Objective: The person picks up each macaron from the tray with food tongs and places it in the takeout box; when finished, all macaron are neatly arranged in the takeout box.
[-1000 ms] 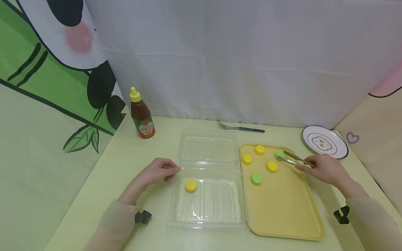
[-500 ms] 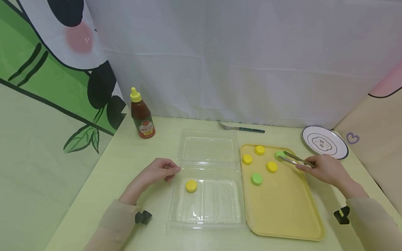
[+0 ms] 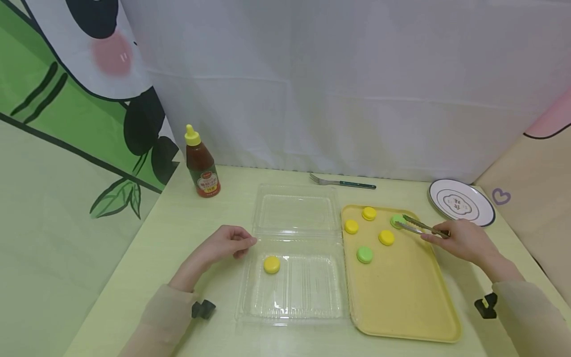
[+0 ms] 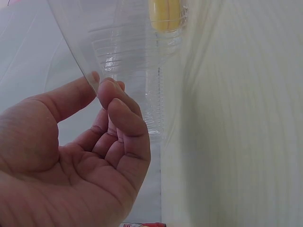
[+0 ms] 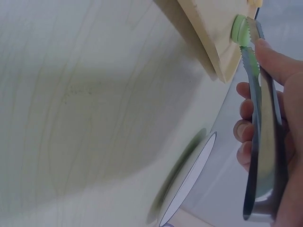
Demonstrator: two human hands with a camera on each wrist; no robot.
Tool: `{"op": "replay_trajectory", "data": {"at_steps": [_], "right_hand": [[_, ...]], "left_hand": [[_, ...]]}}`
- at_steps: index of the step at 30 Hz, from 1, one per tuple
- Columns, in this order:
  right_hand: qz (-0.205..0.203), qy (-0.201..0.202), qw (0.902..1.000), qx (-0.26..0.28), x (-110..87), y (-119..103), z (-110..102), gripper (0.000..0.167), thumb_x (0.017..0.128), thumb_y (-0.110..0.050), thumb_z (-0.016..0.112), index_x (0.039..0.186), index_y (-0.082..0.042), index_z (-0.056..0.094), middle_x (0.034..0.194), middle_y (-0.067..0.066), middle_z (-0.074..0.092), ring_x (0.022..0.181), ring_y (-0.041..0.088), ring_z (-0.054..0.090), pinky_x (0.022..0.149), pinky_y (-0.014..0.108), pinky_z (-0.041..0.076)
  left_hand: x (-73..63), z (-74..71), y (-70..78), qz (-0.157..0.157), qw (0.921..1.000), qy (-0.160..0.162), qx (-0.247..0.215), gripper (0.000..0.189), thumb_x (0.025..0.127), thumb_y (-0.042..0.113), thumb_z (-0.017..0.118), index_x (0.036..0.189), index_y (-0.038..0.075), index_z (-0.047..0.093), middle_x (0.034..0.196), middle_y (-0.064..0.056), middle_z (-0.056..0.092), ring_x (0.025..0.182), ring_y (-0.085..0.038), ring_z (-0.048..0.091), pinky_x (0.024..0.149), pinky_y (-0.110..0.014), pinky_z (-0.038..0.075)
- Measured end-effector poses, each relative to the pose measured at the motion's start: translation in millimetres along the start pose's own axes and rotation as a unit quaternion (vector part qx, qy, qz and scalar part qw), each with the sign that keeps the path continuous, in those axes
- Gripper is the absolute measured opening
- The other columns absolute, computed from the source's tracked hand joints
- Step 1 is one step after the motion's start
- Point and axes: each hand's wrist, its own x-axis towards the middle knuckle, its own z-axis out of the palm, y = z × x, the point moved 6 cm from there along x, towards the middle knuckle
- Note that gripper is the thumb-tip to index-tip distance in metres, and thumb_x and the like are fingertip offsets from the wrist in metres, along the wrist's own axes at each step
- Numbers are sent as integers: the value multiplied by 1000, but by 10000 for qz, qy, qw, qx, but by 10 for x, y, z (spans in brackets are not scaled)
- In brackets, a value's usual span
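Observation:
My left hand (image 3: 226, 242) pinches the left edge of a clear plastic clamshell container (image 3: 312, 287) between thumb and fingers, close to its hinge. The container lies opened flat, with one yellow macaron (image 3: 271, 265) in its near half. My right hand (image 3: 466, 241) grips metal tongs (image 5: 267, 137). Their serrated tips are on either side of a green macaron (image 5: 240, 30) at the far right of the yellow tray (image 3: 406, 302). Elsewhere on this tray sit a second green macaron (image 3: 364, 255) and several yellow macarons (image 3: 386, 237).
At the back left stands a sauce bottle (image 3: 202, 168) with a yellow cap. A fork (image 3: 352, 184) with a dark green handle lies behind the container and tray. The white plate (image 3: 479, 210) with a dark rim is at the back right, just beyond my right hand.

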Motion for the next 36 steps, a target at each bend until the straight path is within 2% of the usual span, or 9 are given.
{"op": "replay_trajectory", "data": {"at_steps": [10, 21, 36], "right_hand": [[-19, -84, 10000, -6, -8, -28, -39, 20, 90, -42, 73, 78, -26, 71, 59, -13, 46, 55, 7, 39, 51, 28, 28], [-231, 156, 9996, -78, -7, -59, -105, 18, 89, -39, 75, 76, -27, 69, 56, -15, 42, 53, 5, 37, 51, 27, 27], [-378, 214, 9989, -170, 40, -136, -194, 21, 89, -40, 74, 74, -28, 67, 55, -16, 38, 53, 5, 36, 51, 27, 26]], "left_hand": [[0, 5, -2, -18, 10000, 0, 8, 28, 97, 28, 68, 102, 1, 67, 70, -5, 59, 69, -18, 54, 68, -32, 45], [7, 5, -13, -47, 10000, 0, 7, 28, 96, 28, 68, 102, 1, 68, 71, -5, 60, 70, -18, 54, 69, -32, 46], [8, -1, -12, -31, 10000, 18, 24, 29, 96, 29, 68, 102, 1, 68, 71, -5, 60, 70, -18, 55, 68, -32, 46]]}}
